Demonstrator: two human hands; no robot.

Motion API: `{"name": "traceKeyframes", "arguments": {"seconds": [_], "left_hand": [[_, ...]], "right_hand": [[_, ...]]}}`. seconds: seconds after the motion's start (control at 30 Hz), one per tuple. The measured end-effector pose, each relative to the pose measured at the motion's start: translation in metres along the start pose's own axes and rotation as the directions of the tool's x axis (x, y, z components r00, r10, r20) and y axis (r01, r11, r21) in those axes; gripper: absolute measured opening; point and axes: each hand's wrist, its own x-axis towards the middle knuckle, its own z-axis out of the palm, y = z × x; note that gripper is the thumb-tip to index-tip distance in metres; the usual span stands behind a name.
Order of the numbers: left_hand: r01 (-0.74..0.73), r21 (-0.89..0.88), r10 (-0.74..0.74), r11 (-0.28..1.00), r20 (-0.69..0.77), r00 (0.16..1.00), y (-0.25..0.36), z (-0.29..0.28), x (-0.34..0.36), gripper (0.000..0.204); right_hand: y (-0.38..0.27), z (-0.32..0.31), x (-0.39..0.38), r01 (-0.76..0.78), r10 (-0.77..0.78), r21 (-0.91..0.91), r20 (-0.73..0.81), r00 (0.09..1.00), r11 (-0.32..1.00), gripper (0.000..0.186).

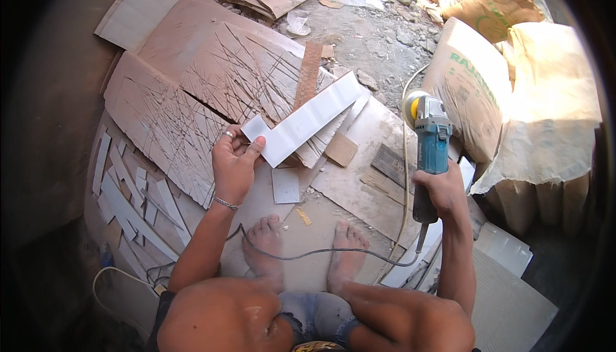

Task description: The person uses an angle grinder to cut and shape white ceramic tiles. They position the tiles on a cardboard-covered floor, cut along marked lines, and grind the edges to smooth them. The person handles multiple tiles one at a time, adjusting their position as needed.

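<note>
My left hand (233,163) grips the near end of a long white tile strip (307,118) that has a notch cut at that end. The strip is lifted and points up and to the right, over scored brown boards (192,89). My right hand (441,190) holds a teal angle grinder (430,139) by its body, disc end pointing away, off to the right of the strip and apart from it. The grinder's black cord (321,252) loops back across the floor in front of my bare feet (307,249).
A small square tile offcut (285,185) lies below the strip. Several narrow white tile strips (128,198) are piled at the left. Large filled sacks (494,89) stand at the right, with white tiles (507,249) below them. Rubble and cardboard lie at the far side.
</note>
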Motion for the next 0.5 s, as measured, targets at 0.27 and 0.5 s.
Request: {"name": "traceKeyframes", "arguments": {"seconds": [0.27,0.5], "left_hand": [[0.378,-0.301,-0.323,0.875,0.216,0.921,0.020,0.022,-0.045,0.038],[0.428,-0.398,-0.299,0.812,0.347,0.889,0.059,0.049,-0.047,0.030]], "right_hand": [[0.015,0.006,-0.010,-0.026,0.025,0.110,0.017,1.000,0.994,0.019],[0.027,0.002,-0.007,-0.053,0.051,0.069,0.036,0.998,0.996,0.018]]}}
